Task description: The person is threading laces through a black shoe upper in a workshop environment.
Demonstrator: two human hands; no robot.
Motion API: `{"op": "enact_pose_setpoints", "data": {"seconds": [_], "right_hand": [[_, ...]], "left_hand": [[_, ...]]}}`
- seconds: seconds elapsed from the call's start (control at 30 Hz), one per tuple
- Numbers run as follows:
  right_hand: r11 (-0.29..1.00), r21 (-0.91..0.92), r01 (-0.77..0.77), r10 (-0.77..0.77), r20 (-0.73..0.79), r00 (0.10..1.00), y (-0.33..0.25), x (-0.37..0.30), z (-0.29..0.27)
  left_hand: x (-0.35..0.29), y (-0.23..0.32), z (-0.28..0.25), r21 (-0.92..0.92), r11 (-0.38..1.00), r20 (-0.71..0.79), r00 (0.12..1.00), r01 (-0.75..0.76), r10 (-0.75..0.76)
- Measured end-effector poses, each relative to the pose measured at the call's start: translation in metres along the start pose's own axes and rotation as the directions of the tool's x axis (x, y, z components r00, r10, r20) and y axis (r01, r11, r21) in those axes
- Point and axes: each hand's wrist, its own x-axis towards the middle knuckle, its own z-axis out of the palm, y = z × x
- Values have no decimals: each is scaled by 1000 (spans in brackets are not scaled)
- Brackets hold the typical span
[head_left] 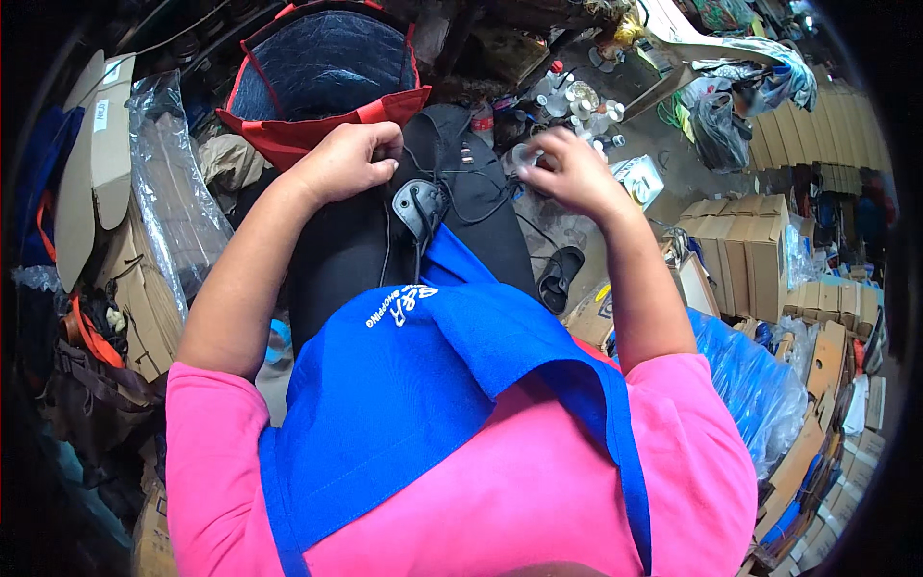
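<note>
On my lap, against dark trousers, lies a black leather shoe piece (420, 206) with metal eyelets. A black shoelace (481, 217) threads through it and trails loosely over my legs. To its upper left, my left hand (348, 162) is closed with thumb and fingers pinched; a strand of the lace appears to run from it. My right hand (575, 175) is raised at the right, its fingers curled in and slightly blurred. The lace passes near that thumb, but whether the fingers hold it is hidden. A blue apron (385, 385) covers my front.
A red bag with silvery lining (332, 72) stands open beyond my left hand. Cardboard boxes (738, 250) and blue plastic-wrapped goods (735, 370) crowd the right side. White bottles and cups (586, 104) litter the floor ahead; a black sandal (560, 279) lies beside my leg. Cardboard and clear plastic (173, 183) line the left.
</note>
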Motion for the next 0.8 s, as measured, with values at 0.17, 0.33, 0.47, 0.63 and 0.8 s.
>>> {"op": "enact_pose_setpoints", "data": {"seconds": [0.17, 0.33, 0.47, 0.63, 0.8], "right_hand": [[909, 366, 197, -219, 20, 976, -57, 29, 18], [877, 470, 102, -125, 19, 992, -56, 21, 33], [854, 515, 74, -89, 5, 996, -53, 14, 39], [859, 495, 132, -107, -80, 991, -48, 6, 42], [920, 302, 249, -210, -157, 965, -57, 3, 43]], "left_hand": [[5, -1, 16, 233, 929, -49, 951, -287, 306], [0, 13, 4, 15, 1000, 93, 995, -26, 24], [-17, 17, -30, 333, 941, 5, 998, -58, 60], [-55, -27, -125, 390, 909, -453, 890, 146, 52], [-98, -83, -144, 511, 757, -566, 822, 407, -59]]}}
